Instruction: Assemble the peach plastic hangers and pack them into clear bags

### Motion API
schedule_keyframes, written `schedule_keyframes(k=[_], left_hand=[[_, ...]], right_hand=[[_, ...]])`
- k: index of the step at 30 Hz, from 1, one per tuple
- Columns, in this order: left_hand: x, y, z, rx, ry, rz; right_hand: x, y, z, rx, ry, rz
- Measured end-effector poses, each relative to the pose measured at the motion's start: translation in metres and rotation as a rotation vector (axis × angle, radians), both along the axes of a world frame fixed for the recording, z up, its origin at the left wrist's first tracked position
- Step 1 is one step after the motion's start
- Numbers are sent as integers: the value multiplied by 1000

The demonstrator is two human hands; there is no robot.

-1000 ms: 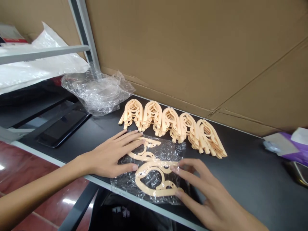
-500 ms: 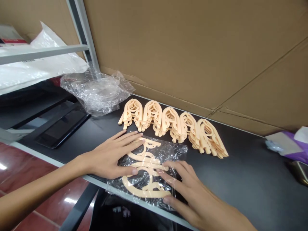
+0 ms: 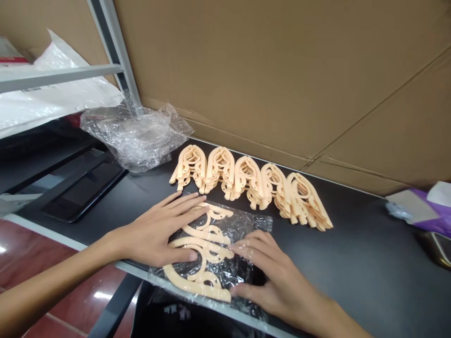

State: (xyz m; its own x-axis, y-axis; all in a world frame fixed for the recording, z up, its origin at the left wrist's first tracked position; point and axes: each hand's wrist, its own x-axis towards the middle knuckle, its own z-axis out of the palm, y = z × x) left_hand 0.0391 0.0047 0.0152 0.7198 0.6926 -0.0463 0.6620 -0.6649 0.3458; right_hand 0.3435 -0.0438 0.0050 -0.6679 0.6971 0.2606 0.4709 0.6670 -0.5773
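Observation:
Near the front edge of the table, a clear plastic bag (image 3: 248,223) lies flat with cream folding hangers (image 3: 200,288) inside it, one above another. My left hand (image 3: 155,234) rests on the bag's left side, fingers stretched out and thumb apart, over part of the hangers. At the right side of the bag is my right hand (image 3: 275,277), its fingers bent and spread from the thumb. Its fingertips and thumb touch the plastic by the hangers' right ends. Behind the bag stands a row of stacked folded hangers (image 3: 246,176).
Crumpled clear plastic (image 3: 137,136) lies at the back left, beside a black phone-like slab (image 3: 84,188). A metal shelf post (image 3: 121,61) rises behind it. Cardboard (image 3: 264,70) backs the black table (image 3: 362,244). A purple-and-white packet (image 3: 426,211) sits at the far right.
The lower hanger in the bag has shifted left and toward the table's front edge. My right thumb and fingers have moved left with it. My left hand stays flat on the bag.

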Motion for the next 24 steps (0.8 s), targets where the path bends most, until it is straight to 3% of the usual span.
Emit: schedule_keyframes(k=[6, 8, 15, 18, 21, 24], left_hand=[[-2, 1, 1, -6, -9, -5], [-2, 1, 1, -4, -8, 5], [0, 0, 3, 5, 23, 6], [-1, 1, 1, 30, 14, -12], [-3, 0, -3, 60, 9, -30], [-5, 1, -7, 97, -23, -21]], right_hand=[[-9, 2, 16, -179, -88, -70], [-9, 4, 17, -172, -89, -80], [-25, 7, -12, -4, 183, -175], [-34, 8, -17, 74, 181, -238], [-34, 8, -9, 82, 154, -224], [-13, 13, 12, -49, 155, -67]])
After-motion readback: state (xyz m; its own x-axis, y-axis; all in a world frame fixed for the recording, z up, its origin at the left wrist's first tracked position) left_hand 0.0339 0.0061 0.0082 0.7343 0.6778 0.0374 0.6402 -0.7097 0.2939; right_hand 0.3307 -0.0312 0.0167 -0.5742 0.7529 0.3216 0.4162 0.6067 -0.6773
